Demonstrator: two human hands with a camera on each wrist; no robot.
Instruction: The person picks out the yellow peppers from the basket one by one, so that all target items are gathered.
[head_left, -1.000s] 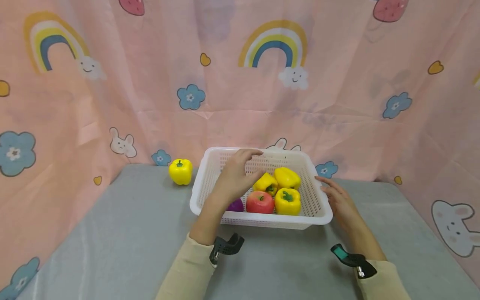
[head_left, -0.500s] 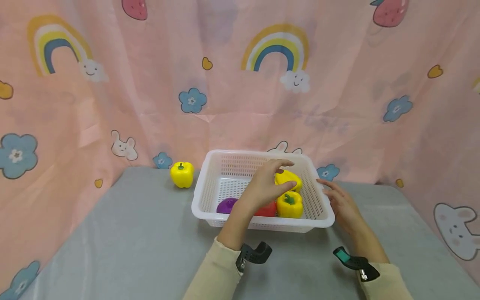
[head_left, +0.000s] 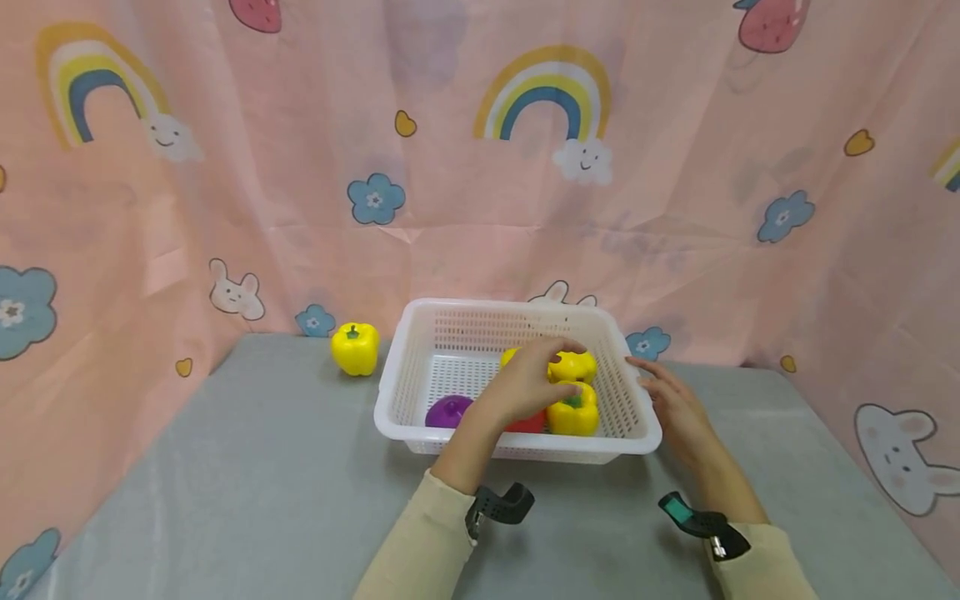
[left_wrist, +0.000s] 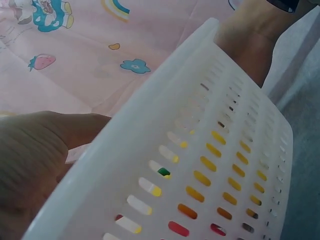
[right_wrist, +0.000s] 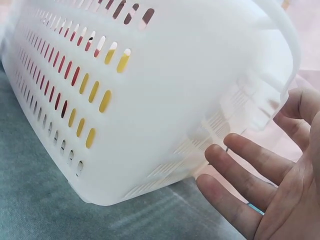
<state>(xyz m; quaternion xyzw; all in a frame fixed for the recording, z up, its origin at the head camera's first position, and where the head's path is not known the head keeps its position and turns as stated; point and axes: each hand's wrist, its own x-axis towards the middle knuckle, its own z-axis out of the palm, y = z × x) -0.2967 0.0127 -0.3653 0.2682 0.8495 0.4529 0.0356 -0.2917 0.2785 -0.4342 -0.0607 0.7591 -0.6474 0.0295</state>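
A white plastic basket point(head_left: 397, 432) holds several yellow bell peppers, a red apple point(head_left: 531, 423) and a purple round thing point(head_left: 447, 412), perhaps an onion. My left hand point(head_left: 522, 385) hangs over its right half, thumb and fingers spread in a curve. The front bell pepper point(head_left: 573, 418) is just below the thumb, the rear bell pepper point(head_left: 579, 367) beside the fingers. That hand partly hides the apple and a third bell pepper point(head_left: 510, 357); I see nothing in its grasp. My right hand point(head_left: 678, 417) touches the right rim with loosely extended fingers, seen beside the basket wall point(right_wrist: 165, 100).
Another yellow bell pepper point(head_left: 355, 350) stands upright on the grey table point(head_left: 247, 467), left of the basket. Behind rises a pink patterned curtain point(head_left: 450, 208), close to the basket's back edge.
My left hand has moved right across the basket to the yellow bell peppers, then sunk slightly; the purple thing shows more. The right hand stays at the rim. The view has shifted slightly.
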